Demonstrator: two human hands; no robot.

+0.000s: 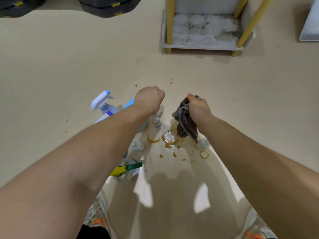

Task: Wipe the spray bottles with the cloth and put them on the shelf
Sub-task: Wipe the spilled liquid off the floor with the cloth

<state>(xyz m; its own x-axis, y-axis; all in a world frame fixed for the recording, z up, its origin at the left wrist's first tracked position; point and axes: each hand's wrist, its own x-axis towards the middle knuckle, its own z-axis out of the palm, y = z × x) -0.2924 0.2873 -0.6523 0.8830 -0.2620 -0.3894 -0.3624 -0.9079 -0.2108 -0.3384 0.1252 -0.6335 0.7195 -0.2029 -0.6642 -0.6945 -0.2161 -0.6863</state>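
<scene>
Two hands work over the floor: the right hand [198, 107] clenches a bunched dark striped cloth [185, 123], ready to wipe; the left hand [149, 99] is fisted, its hold hidden. Clear spray bottles [103, 106] stand just beside it, the grey yellow-legged shelf [203, 46] well beyond.

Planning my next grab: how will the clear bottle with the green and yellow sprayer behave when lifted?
The clear bottle looks nearly empty, so probably light. Its sprayer overhangs sideways, so it may tip easily. Brown spills lie nearby, so it may be slippery.
</scene>
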